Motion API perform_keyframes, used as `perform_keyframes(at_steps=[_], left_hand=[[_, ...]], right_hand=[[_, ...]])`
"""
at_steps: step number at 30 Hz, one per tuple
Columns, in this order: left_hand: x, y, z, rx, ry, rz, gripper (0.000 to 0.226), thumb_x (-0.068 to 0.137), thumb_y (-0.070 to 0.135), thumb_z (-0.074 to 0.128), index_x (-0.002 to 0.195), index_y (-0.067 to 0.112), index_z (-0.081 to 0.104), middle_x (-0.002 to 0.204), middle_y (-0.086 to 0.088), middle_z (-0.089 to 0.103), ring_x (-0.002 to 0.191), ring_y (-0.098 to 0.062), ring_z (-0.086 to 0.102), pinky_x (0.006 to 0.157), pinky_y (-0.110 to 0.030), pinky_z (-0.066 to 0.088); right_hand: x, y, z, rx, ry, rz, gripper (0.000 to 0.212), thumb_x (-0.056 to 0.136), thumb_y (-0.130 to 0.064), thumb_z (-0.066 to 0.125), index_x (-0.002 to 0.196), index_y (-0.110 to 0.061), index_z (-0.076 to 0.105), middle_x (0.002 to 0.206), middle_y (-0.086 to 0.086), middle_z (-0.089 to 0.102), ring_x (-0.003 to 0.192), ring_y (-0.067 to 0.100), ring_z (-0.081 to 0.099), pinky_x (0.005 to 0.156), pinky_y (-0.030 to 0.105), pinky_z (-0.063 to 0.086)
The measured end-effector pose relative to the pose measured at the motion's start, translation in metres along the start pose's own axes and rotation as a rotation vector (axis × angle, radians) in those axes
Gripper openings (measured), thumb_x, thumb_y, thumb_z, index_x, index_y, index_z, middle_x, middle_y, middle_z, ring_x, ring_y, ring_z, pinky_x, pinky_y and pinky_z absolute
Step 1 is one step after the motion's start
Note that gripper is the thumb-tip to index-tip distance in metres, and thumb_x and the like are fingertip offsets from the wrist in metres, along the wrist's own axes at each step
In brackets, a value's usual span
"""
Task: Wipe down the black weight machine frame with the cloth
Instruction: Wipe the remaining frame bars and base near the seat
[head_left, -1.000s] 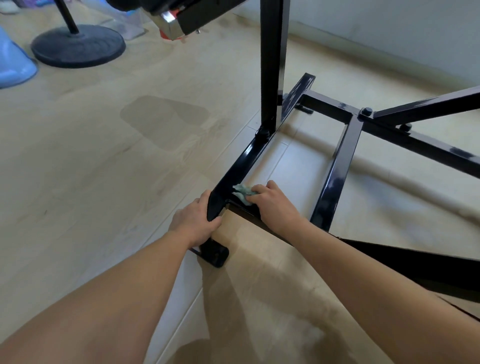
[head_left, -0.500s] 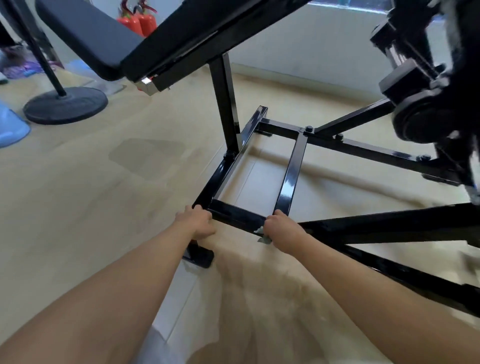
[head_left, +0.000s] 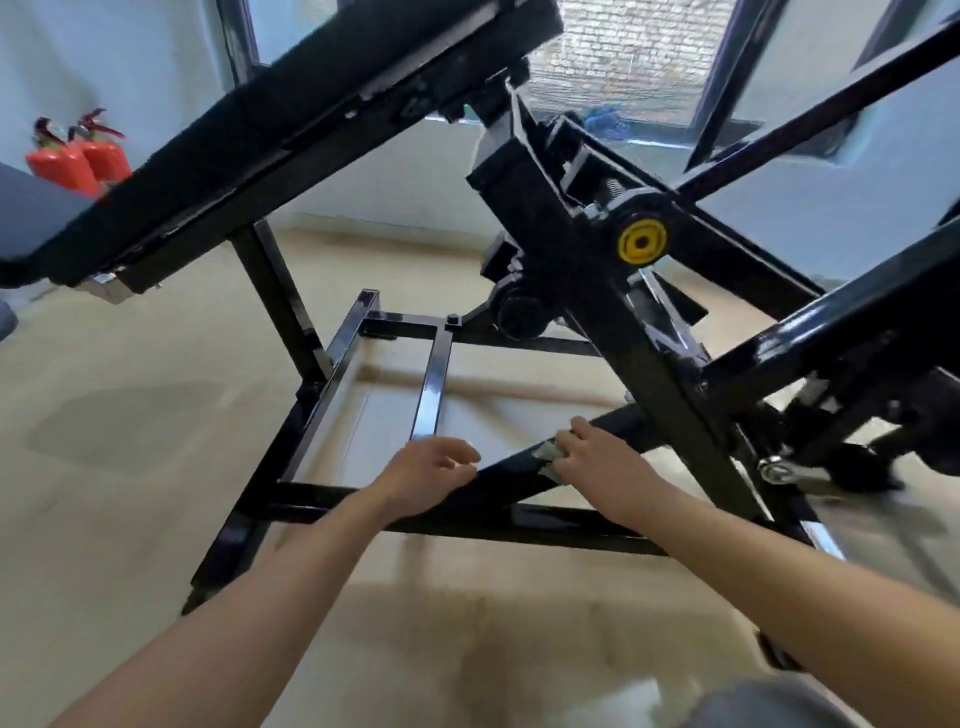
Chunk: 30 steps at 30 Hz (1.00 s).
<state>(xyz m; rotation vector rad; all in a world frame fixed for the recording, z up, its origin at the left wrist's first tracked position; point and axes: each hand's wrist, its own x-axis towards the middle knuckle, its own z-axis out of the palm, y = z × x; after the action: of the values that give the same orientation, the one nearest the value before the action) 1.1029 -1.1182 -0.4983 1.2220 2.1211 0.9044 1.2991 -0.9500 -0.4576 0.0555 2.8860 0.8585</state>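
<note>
Frame bar (head_left: 511, 466) is angled up-right; cloth (head_left: 547, 453) is gripped against it by right hand (head_left: 597, 462); left hand (head_left: 426, 475) is held relaxed, empty.

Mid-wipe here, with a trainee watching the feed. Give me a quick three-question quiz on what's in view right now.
1. Which hand grips the cloth?
2. True or false: the left hand is holding a spray bottle.
3. Multiple choice: the round cap on the frame pivot is A) red, B) yellow, C) blue.

Key
1. The right hand, with the cloth against the slanted bar.
2. False: it holds nothing.
3. B.
</note>
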Motion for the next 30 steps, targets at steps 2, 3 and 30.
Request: perform_keyframes(at_steps=[2, 3, 30], left_hand=[[0.003, 0.041, 0.017, -0.157, 0.077, 0.073, 0.020, 0.096, 0.024, 0.067, 0.115, 0.024, 0.075, 0.108, 0.013, 0.072, 0.096, -0.003, 0.066, 0.092, -0.019, 0.051], [0.002, 0.063, 0.025, -0.249, 0.126, 0.109, 0.019, 0.096, 0.022, 0.068, 0.113, 0.023, 0.075, 0.107, 0.013, 0.073, 0.095, -0.004, 0.066, 0.086, -0.014, 0.050], [0.025, 0.213, -0.094, -0.489, 0.811, 0.443, 0.035, 0.093, 0.012, 0.064, 0.125, 0.017, 0.048, 0.110, 0.009, 0.056, 0.093, 0.008, 0.058, 0.094, -0.028, 0.054]], right_hand=[[-0.022, 0.006, 0.007, 0.132, 0.086, 0.144, 0.034, 0.085, -0.006, 0.068, 0.114, -0.024, 0.070, 0.121, 0.004, 0.062, 0.116, 0.027, 0.052, 0.085, 0.034, 0.050], [-0.031, 0.008, 0.010, 0.236, 0.131, 0.213, 0.036, 0.084, -0.002, 0.067, 0.114, -0.022, 0.069, 0.123, 0.006, 0.060, 0.115, 0.028, 0.050, 0.084, 0.036, 0.053], [-0.044, 0.076, -0.028, 0.684, 0.934, 0.639, 0.019, 0.080, 0.002, 0.079, 0.093, -0.011, 0.081, 0.102, 0.010, 0.067, 0.093, 0.036, 0.058, 0.081, 0.041, 0.055]])
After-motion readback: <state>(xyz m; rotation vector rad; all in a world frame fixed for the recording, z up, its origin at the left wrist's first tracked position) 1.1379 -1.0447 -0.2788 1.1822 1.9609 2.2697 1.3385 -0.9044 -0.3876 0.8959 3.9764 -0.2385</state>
